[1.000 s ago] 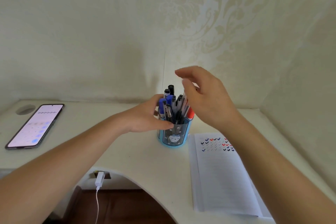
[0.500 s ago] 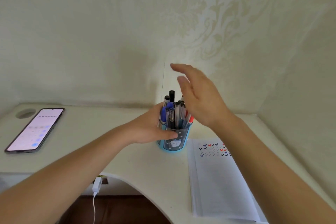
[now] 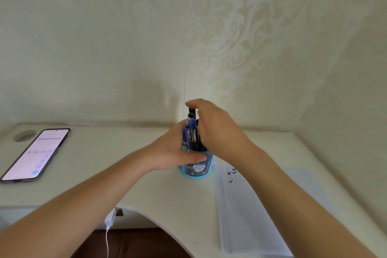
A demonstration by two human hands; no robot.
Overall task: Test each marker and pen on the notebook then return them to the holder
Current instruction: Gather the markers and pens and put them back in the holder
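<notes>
While left grip [image 3: 173, 153] holds the holder [image 3: 198, 170], right grip [image 3: 217, 132] covers the pens [image 3: 191, 134]

Pale damask wallpaper covers the back wall [image 3: 94, 37], its leafy pattern [image 3: 240, 27] glossiest right of a thin vertical seam [image 3: 185, 84]. A plainer side wall [image 3: 356, 100] meets it on the right. The off-white counter [image 3: 94, 184] fills the corner, with a round hole [image 3: 24, 135] far left and a curved cut-out in front. Dark brown floor [image 3: 136, 243] shows beneath. Light is soft.

One wide-angle view from the person's head, facing forward and slightly down, close over a desk [image 3: 88, 190], holder [image 3: 198, 169] mid-frame; wall [image 3: 104, 27] fills the upper half.
</notes>
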